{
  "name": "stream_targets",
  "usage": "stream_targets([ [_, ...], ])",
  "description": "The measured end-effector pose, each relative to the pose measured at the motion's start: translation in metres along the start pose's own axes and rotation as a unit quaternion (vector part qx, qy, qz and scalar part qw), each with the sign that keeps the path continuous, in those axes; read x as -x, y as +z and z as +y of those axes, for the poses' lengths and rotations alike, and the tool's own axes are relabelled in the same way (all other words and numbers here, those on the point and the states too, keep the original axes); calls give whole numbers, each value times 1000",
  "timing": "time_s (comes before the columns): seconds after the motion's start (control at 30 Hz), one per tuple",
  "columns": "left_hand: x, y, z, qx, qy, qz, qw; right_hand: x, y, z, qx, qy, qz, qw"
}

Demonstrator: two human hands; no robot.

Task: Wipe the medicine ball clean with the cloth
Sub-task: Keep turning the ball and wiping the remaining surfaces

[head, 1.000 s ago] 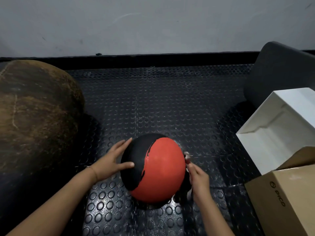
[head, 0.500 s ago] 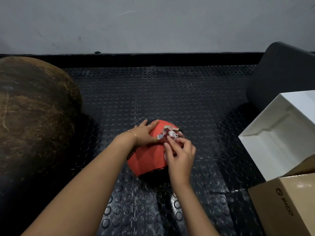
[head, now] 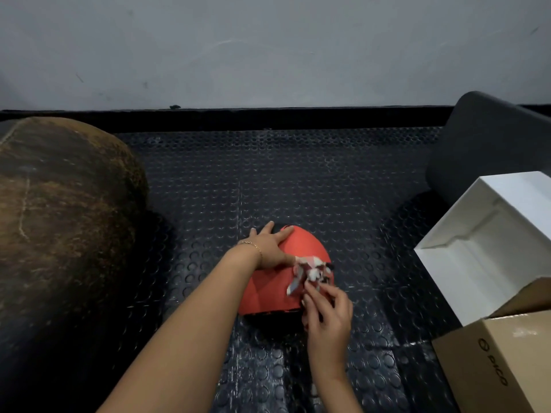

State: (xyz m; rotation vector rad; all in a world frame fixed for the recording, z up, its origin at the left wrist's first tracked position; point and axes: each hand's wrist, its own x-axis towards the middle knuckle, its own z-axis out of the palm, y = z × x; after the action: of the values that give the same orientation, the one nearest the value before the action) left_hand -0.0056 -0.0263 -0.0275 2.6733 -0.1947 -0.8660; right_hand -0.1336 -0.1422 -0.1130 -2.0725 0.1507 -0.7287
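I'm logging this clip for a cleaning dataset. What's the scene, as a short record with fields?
medicine ball: red and black, on the studded black mat
cloth: patterned, crumpled against the ball's red panel
left hand: flat on the ball, fingers straight
right hand: pinches the cloth
nearby: big brown ball left; white box and cardboard box right

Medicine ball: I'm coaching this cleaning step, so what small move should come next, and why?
Probably sweep the cloth down across the red side of the medicine ball. The right hand pinches the crumpled cloth against the ball's right side, the left hand lies flat on top to steady it, and most of the red surface shows uncovered.
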Motion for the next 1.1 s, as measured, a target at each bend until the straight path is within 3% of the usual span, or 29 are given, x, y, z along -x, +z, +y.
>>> stream_targets([
  [0.2,-3,-1,-4,0,-1,4,1000,-26,12,-4,5,-29,-56,998],
  [0.37,-2,4,-5,10,-9,9,1000,-53,14,5,-66,149,-13,987],
  [0.57,-3,4,-16,36,-23,19,999,-95,4,26,-111,295,-81,946],
  [0.7,-7,6,-37,115,-38,70,990,-85,-1,32,-157,291,-131,935],
  [0.83,-11,2,-65,214,-54,120,968,-81,0,36,-207,364,-74,905],
  [0.97,-15,-2,-81,106,-41,293,949,-75,18,42,-195,353,-120,907],
  [1.1,-20,-12,-93,135,-69,309,939,-82,41,43,-246,428,-97,864],
])
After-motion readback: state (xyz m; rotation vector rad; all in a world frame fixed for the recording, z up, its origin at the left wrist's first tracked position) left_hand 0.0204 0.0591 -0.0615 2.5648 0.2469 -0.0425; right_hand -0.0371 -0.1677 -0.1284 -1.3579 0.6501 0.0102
